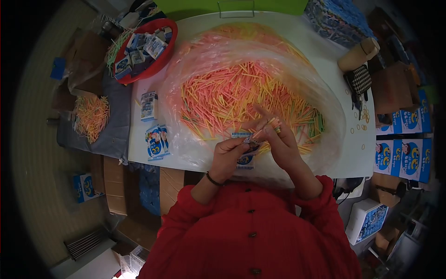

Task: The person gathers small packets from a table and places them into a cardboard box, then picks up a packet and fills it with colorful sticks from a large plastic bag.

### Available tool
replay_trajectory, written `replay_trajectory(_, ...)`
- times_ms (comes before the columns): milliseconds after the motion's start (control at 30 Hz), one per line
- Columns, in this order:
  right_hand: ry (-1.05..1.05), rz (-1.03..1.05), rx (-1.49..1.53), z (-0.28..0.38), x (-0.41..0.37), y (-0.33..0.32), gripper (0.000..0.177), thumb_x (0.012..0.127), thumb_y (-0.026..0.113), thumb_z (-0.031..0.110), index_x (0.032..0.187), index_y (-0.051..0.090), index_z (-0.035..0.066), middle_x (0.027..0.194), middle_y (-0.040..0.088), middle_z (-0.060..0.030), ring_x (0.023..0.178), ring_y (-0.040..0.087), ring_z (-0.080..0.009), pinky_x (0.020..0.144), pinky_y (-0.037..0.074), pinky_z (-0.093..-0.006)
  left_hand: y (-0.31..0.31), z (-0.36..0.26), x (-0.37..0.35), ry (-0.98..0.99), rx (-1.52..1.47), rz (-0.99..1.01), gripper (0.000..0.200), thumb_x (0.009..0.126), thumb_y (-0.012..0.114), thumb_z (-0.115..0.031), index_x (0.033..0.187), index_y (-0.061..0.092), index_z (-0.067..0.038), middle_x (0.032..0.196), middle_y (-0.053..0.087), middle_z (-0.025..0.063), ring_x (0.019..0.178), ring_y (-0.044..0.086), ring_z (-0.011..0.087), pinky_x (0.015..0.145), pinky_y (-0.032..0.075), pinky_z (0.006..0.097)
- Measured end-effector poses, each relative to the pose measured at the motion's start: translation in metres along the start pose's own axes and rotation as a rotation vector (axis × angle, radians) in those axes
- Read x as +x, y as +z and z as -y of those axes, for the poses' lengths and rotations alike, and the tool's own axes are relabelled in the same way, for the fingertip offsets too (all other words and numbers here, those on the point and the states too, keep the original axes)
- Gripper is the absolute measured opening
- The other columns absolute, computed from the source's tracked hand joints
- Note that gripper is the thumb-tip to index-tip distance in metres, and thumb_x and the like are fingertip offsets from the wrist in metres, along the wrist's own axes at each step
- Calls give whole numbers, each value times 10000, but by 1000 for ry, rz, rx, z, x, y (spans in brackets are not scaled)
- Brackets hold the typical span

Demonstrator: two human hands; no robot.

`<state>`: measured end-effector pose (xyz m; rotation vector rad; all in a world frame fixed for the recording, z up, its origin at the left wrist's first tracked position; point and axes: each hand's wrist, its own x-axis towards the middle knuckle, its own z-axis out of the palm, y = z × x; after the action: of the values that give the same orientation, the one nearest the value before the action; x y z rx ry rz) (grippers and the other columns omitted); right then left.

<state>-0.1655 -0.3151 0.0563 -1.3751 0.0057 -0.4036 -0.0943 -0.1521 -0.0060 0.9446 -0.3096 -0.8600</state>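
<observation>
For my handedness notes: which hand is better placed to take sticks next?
Probably the right hand: its fingers extend over the coloured sticks, while the left hand appears busy pinching a packet.

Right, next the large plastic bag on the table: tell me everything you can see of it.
The large plastic bag is thin, translucent and crinkled. It lies open on the white table, its film slumped around a wide heap of pink, yellow and some green sticks; colour shows through its far end. The left hand and right hand are over its near part; contact is unclear.
</observation>
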Motion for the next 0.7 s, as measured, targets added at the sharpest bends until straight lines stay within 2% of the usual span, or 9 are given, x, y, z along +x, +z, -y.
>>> replay_trajectory(100, 159, 20, -107, -10, -7, -7, 174, 1004, 461, 225, 1065, 541, 84, 1201, 632, -78, 1392, 331, -258, 1139, 92, -497, -5, 4, 2, -18, -12, 45, 242, 938, 538, 16, 1163, 625, 40, 1082, 672, 99, 957, 643, 157, 869, 519, 287)
replay_trajectory(167, 81, 199, -468, -12, -9, -10, 228, 985, 494, 234, 1160, 546, 96, 1213, 617, -60, 1386, 341, -278, 1132, 50, -519, -5, 8, 5, -22, -117, 64, 265, 945, 522, 17, 1198, 597, 41, 1117, 655, 105, 995, 630, 163, 896, 508, 298)
replay_trajectory(200, 79, 201, -468, -8, -8, -7, 228, 985, 494, 234, 1160, 546, 96, 1213, 617, -60, 1386, 341, -278, 1132, 50, -519, -4, 10, 7, -26, -222, 85, 290, 951, 505, 17, 1233, 570, 43, 1151, 638, 111, 1033, 618, 170, 924, 497, 310)
replay_trajectory(300, -35, 186, -846, 11, -4, 3, 330, 951, 550, 210, 1261, 521, 104, 1183, 613, -99, 1345, 387, -300, 1126, 65, -540, -4, 17, 12, 14, -326, 104, 315, 972, 487, -20, 1277, 523, 49, 1186, 614, 115, 1091, 587, 183, 965, 472, 332)
replay_trajectory(400, -123, 88, -845, 23, 0, 6, 441, 901, 625, 158, 1315, 487, 95, 1167, 607, -132, 1316, 407, -309, 1124, 160, -507, 4, 5, 22, 80, -303, 223, 333, 987, 486, -74, 1296, 507, 50, 1207, 605, 123, 1127, 565, 191, 986, 452, 338)
replay_trajectory(467, -165, -97, -686, 26, 1, 2, 467, 840, 692, 100, 1274, 520, 72, 1128, 617, -139, 1192, 517, -295, 1012, 384, -421, 2, 1, 29, 133, -277, 263, 338, 990, 492, -99, 1292, 511, 53, 1202, 610, 125, 1118, 571, 192, 987, 448, 331)
replay_trajectory(500, -170, -89, -685, 23, -1, -2, 467, 840, 692, 100, 1274, 520, 72, 1128, 617, -139, 1192, 517, -295, 1012, 384, -421, 2, 0, 31, 177, -249, 303, 346, 993, 498, -124, 1288, 516, 55, 1198, 614, 126, 1108, 578, 193, 988, 444, 324)
replay_trajectory(567, -30, -96, -590, 15, -7, -13, 428, 798, 721, 70, 1201, 575, 57, 1057, 639, -114, 993, 617, -258, 810, 500, -336, 7, -11, 31, 181, -193, 275, 339, 991, 500, -116, 1284, 523, 53, 1193, 620, 121, 1102, 580, 181, 980, 445, 311)
replay_trajectory(700, -199, -115, -686, 16, -1, -3, 333, 785, 721, 56, 1105, 629, 63, 972, 657, -89, 820, 642, -228, 691, 515, -325, 0, -8, 30, 160, 37, 187, 311, 983, 497, -80, 1265, 551, 39, 1162, 636, 93, 1061, 586, 136, 934, 457, 277)
